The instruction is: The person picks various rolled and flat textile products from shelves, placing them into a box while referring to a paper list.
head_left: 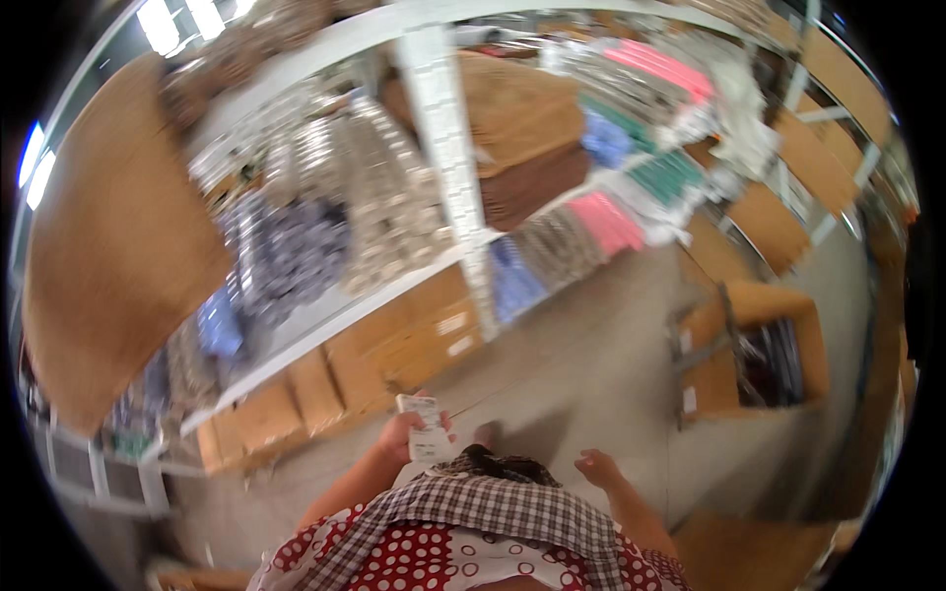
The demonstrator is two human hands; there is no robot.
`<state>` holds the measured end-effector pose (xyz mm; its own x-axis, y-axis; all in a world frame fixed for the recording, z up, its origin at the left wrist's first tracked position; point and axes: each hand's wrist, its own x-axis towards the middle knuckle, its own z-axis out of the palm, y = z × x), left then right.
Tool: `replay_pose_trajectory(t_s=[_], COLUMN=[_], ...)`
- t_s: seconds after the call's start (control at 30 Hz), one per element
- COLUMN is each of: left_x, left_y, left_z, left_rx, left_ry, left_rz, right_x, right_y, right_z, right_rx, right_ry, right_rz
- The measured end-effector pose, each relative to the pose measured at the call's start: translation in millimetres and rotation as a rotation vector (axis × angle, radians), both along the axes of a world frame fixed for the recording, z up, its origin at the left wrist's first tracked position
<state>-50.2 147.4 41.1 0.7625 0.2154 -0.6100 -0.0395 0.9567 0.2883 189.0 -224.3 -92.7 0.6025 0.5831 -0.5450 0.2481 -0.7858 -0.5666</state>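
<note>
White card (428, 443): in the left hand (398, 436), just ahead of the waist and left of the body's middle; its long axis runs mostly away from the person, tipped a little leftward at the far end; print shows on its face, too blurred for me to read

Nearer hand: the left, plainly, since it has the card in its grasp; the right hand (599, 469) is well apart, off to the card's right with bare air between

Left hand's grip: closed on the card, palm side at its left edge, fingertips showing round its right edge

Right hand's fingers: loosely curled as far as I make out (the whole room is smeared with motion from here); I see nothing in them, and I cannot tell how far apart they stand

Checked apron (503, 507): between the two forearms, over a red-and-white dotted garment (414, 552)

Shelf rack (443, 138): ahead and to the left, with clear-wrapped packs (296, 236) on it; closed cartons (409, 330) sit below its lower shelf

Open carton (813, 360): on the concrete floor (601, 325), ahead and to the right; dark wrapped goods (774, 364) lie inside; the right hand is the nearer one to it, yet not touching
</note>
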Motion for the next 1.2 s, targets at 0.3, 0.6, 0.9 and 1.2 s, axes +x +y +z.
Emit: replay_pose_trajectory(t_s=[0.3,0.6,0.9,1.2], left_x=[271,553,616,738], left_y=[-10,-227,-520,-735], left_z=[-49,-1,-25,-7], left_rx=[-0.001,-0.058,-0.055,-0.118], left_ry=[0.168,-0.02,0.181,0.038], left_rz=[-0.416,-0.976,-1.131,-1.166], right_x=[-90,-209,-41,320], right_y=[-213,-270,-462,-738], right_z=[-68,-85,-52,66], right_rx=[-0.02,-0.236,0.082,0.287], right_ry=[0.424,0.489,0.438,-0.268], right_rz=[-1.357,-1.529,-1.852,-1.619])
